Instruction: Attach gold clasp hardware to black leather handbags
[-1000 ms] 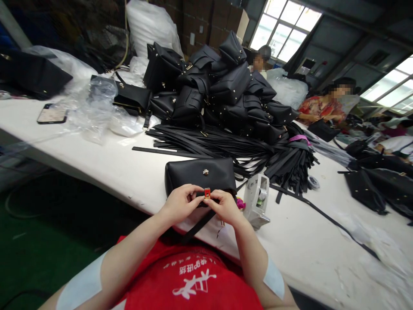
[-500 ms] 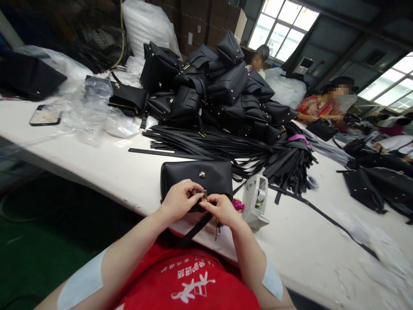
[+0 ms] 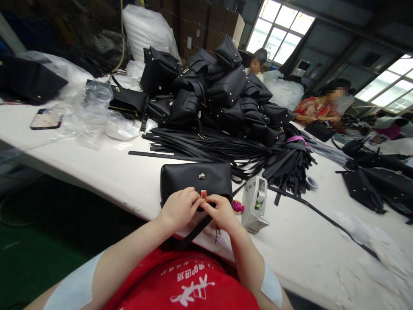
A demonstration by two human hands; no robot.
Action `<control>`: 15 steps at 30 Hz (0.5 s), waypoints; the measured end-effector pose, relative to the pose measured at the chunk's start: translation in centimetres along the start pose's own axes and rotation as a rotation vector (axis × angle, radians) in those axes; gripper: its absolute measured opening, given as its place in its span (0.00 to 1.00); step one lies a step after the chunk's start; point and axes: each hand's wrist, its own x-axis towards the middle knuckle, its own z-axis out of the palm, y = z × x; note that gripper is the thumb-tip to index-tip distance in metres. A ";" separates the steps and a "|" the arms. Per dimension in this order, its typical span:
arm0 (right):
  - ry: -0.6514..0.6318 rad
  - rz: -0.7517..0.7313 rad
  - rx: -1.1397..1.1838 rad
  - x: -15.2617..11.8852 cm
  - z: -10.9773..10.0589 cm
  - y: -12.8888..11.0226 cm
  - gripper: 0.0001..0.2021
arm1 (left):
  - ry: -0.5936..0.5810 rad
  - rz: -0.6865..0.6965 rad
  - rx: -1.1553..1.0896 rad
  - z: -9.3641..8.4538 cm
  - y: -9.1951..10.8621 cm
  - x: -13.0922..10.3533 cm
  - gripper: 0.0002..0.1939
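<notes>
A black handbag (image 3: 180, 176) lies on the white table in front of me, with a small metal turn-lock (image 3: 201, 175) on its upper face. Below that lock, a small gold-rimmed rectangular metal piece (image 3: 203, 195) shows red at the bag's near side. My left hand (image 3: 181, 207) is closed, its thumb and forefinger pinching the metal piece from the left. From the right, my right hand (image 3: 222, 211) pinches the same piece's lower end. A black strap (image 3: 195, 232) hangs toward me under my hands, and a gold buckle (image 3: 218, 231) dangles beside my right wrist.
A tape dispenser (image 3: 255, 204) stands right of the bag, beside a magenta bundle (image 3: 238, 206). Beyond lie black straps (image 3: 206, 144) and a heap of black bags (image 3: 226, 84). A phone (image 3: 47, 119) and clear plastic (image 3: 93, 116) are at left. Other people sit farther back.
My left fingers have slid down to the metal piece's lower edge, so more of it shows, now reddish. My right hand and the bag have hardly moved.
</notes>
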 end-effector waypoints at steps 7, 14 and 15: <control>0.011 0.007 0.008 0.0 0.1 -0.2 0.09 | 0.247 -0.051 -0.217 0.3 -0.2 -0.7 0.07; -0.028 -0.068 -0.041 -0.3 0.2 -0.4 0.06 | 0.177 -0.033 -0.252 -1.0 -0.8 0.2 0.06; -0.031 -0.083 -0.064 -0.3 0.2 -0.4 0.06 | 0.155 -0.025 -0.262 -1.1 -0.9 0.4 0.06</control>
